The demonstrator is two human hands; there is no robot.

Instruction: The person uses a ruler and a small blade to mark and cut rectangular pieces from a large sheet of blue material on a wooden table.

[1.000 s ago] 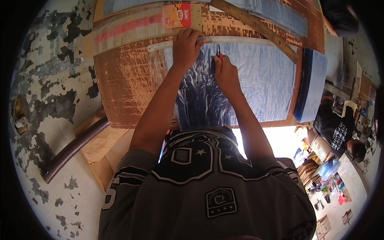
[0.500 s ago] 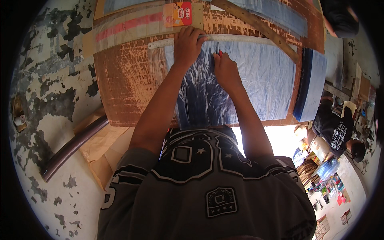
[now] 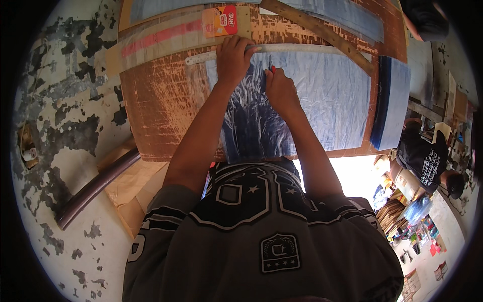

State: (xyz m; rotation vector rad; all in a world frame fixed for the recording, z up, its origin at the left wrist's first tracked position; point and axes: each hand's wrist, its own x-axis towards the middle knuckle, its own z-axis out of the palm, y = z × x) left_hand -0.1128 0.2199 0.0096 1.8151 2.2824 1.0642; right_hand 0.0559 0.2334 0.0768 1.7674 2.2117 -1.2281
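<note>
Translucent bluish plastic sheet [image 3: 327, 100] lies in a wrinkled layer on a worn brown board [image 3: 161, 105]. Across its far edge runs a metal ruler [image 3: 302, 49]. My left hand [image 3: 234, 60] bears down on the ruler left of centre, fingers over its far side and thumb toward the near side. Just right of it, my right hand [image 3: 283, 90] is closed around a small red cutter [image 3: 272, 69], its tip over the sheet just short of the ruler. Most of the cutter is hidden in my fingers.
A brown wooden strip [image 3: 322, 36] slants over the ruler's right part. At the right edge lies a stack of blue plastic sheets [image 3: 391, 103]. Far left is a red-and-yellow card [image 3: 220, 21]. A dark roll [image 3: 98, 189] leans by the wall. Another person [image 3: 427, 156] is at right.
My right hand with the cutter has shifted slightly left, closer to my left hand. My left hand stays on the ruler. The whole view has tilted a little.
</note>
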